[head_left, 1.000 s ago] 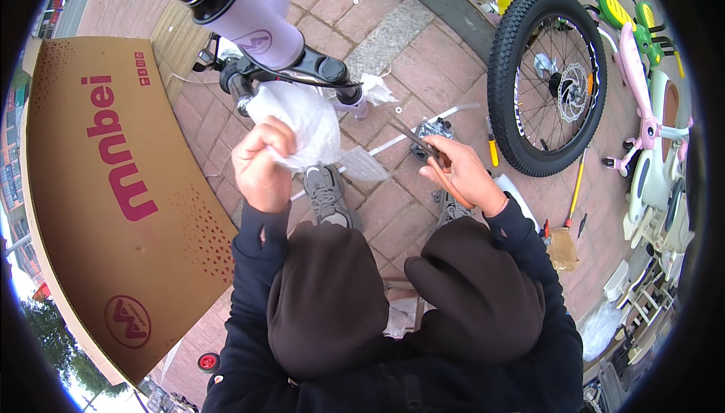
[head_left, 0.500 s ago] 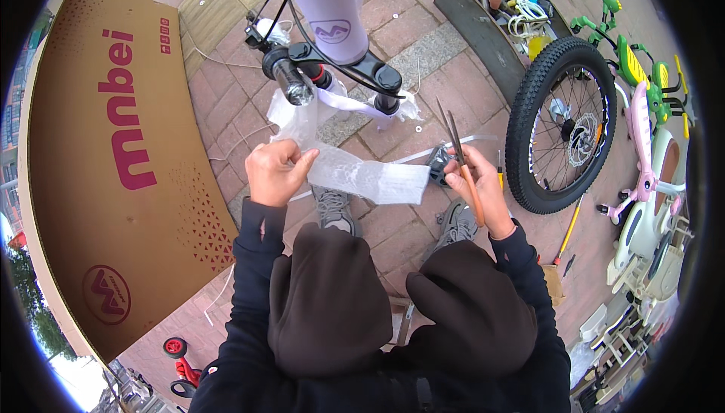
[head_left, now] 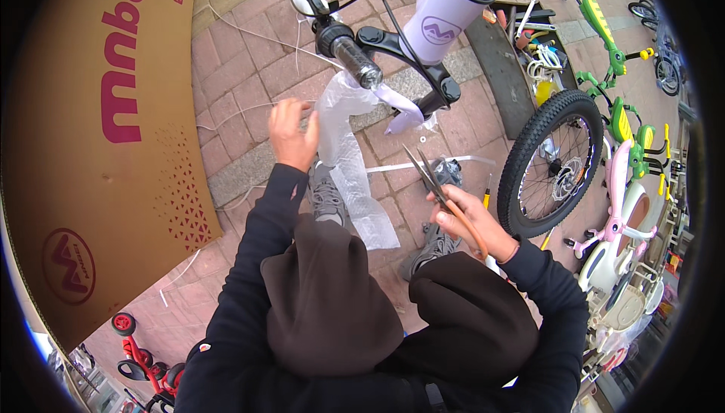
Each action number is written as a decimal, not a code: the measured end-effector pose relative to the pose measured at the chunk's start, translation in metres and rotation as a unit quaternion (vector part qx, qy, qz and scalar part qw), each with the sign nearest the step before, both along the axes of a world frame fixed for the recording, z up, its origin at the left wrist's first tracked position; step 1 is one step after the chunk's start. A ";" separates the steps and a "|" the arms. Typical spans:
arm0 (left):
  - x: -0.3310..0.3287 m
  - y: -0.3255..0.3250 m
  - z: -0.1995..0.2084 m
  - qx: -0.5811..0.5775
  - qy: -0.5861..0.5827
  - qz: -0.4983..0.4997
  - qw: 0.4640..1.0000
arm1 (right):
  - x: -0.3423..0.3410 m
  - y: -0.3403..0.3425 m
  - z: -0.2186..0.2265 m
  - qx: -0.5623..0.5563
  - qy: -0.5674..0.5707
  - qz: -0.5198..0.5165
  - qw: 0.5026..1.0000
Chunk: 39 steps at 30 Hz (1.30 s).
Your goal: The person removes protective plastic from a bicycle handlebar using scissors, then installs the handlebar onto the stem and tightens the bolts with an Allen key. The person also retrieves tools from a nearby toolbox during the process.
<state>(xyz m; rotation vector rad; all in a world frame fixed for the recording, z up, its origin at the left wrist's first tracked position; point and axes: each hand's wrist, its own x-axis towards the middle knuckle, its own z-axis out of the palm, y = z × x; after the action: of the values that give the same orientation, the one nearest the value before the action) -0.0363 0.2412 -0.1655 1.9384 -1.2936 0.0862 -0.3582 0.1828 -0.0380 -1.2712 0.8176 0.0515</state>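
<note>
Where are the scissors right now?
In the head view, the scissors are right of centre, held in the right hand, left of the bicycle wheel.

The left hand (head_left: 294, 135) is raised to the left of the orange-handled scissors (head_left: 436, 186), well apart from them, its back to view, the fingers extended and the thumb held out on the side toward the scissors. The left forearm (head_left: 253, 239) slopes up from left of them, dark-sleeved to the wrist. The right hand (head_left: 476, 224) curls round the scissors' handles, and the right forearm (head_left: 547, 284) slants in from their right, bent at the elbow.
</note>
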 end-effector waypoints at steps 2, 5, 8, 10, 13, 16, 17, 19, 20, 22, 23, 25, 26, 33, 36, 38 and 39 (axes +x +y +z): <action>-0.029 -0.017 0.018 -0.004 0.003 -0.107 0.994 | 0.015 0.009 -0.007 0.125 0.023 -0.053 0.990; -0.057 -0.044 0.028 0.013 -0.090 -0.213 0.973 | 0.045 0.021 -0.029 0.209 0.033 -0.122 0.970; -0.060 -0.055 0.013 0.105 -0.129 -0.198 0.966 | 0.070 0.032 -0.051 0.168 0.027 -0.167 0.971; -0.049 -0.054 -0.003 0.042 -0.133 -0.205 0.969 | 0.084 0.037 -0.065 0.179 -0.006 -0.221 0.959; -0.035 -0.051 -0.021 0.069 -0.107 -0.205 0.971 | 0.103 0.039 -0.084 0.246 -0.058 -0.313 0.915; -0.031 -0.047 -0.029 0.091 -0.117 -0.184 0.972 | 0.117 0.035 -0.102 0.335 -0.138 -0.373 0.855; -0.031 -0.047 -0.030 0.095 -0.117 -0.177 0.973 | 0.120 0.033 -0.107 0.361 -0.165 -0.383 0.834; -0.031 -0.047 -0.032 0.098 -0.109 -0.159 0.976 | 0.127 0.028 -0.116 0.411 -0.214 -0.388 0.797; -0.029 -0.047 -0.033 0.095 -0.083 -0.162 0.979 | 0.130 0.025 -0.120 0.439 -0.235 -0.385 0.777; -0.023 -0.051 -0.034 0.093 -0.037 -0.168 0.981 | 0.135 0.018 -0.125 0.452 -0.268 -0.396 0.753; -0.018 -0.053 -0.034 0.086 -0.007 -0.170 0.982 | 0.136 0.015 -0.128 0.469 -0.279 -0.395 0.739; -0.007 -0.058 -0.034 0.140 0.365 -0.150 0.908 | 0.138 0.013 -0.131 0.483 -0.275 -0.400 0.729; -0.003 -0.061 -0.033 0.158 0.534 -0.131 0.820 | 0.138 0.013 -0.132 0.483 -0.274 -0.398 0.730; -0.003 -0.065 -0.020 0.117 0.295 -0.119 0.941 | 0.139 0.022 -0.140 0.484 -0.265 -0.393 0.735; -0.006 -0.065 -0.013 0.071 0.081 -0.120 0.987 | 0.145 0.022 -0.140 0.508 -0.315 -0.386 0.703; -0.005 -0.066 -0.011 0.052 -0.035 -0.111 0.992 | 0.151 0.023 -0.138 0.525 -0.336 -0.389 0.678; -0.004 -0.066 -0.011 0.077 -0.023 -0.107 0.991 | 0.155 0.023 -0.137 0.528 -0.355 -0.392 0.664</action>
<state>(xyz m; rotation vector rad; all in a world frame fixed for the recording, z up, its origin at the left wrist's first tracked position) -0.0401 0.1751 -0.1769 1.9203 -1.5709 -0.0801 -0.2035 0.2061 -0.1747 0.2833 0.4130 -0.5712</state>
